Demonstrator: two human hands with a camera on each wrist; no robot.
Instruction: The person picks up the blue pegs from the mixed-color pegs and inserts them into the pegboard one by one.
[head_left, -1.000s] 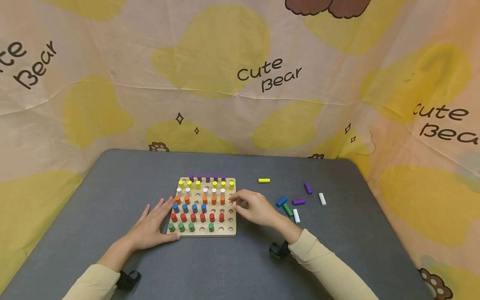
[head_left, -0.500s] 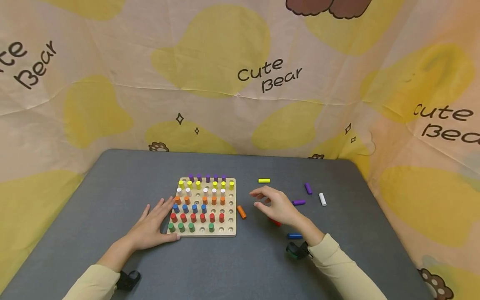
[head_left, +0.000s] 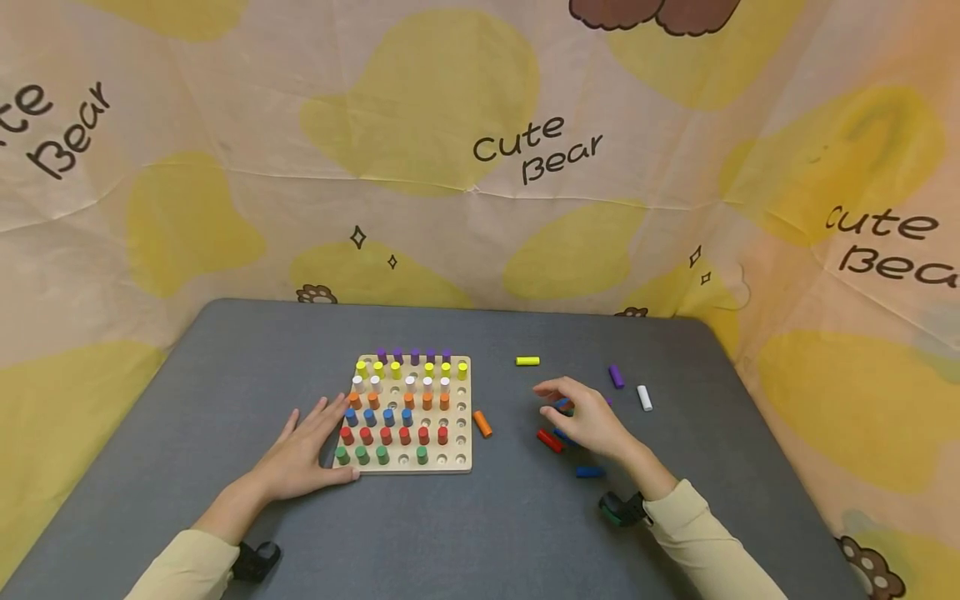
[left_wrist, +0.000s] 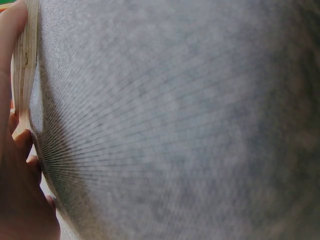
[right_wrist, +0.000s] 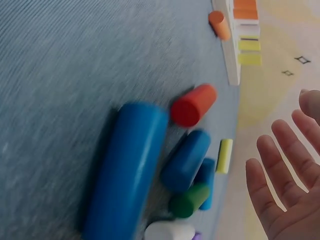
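In the head view a wooden pegboard [head_left: 467,467] lies flat, with rows of purple, yellow, white, orange, blue, red and green pegs standing in it. My left hand [head_left: 303,457] rests at the board's left edge, fingers spread and thumb at the near corner. The thumb [left_wrist: 11,30] also lies on the wood edge in the left wrist view. My right hand [head_left: 592,421] hovers over loose pegs, partly covering blue, green and purple ones. The right wrist view shows its fingers [right_wrist: 272,170] apart, holding nothing. A red peg [head_left: 550,441] and a blue peg [head_left: 590,472] lie near it.
Beside the board's right edge lies an orange peg [head_left: 482,424]. Farther back are a yellow peg [head_left: 528,362], a purple peg [head_left: 617,377] and a white peg [head_left: 645,398]. The grey table [head_left: 420,542] ends at a printed cloth [head_left: 420,125].
My right hand has moved from the board's right edge rightward to the loose pegs. The orange peg beside the board, hidden in the earliest frame, now shows. My left hand stays put.
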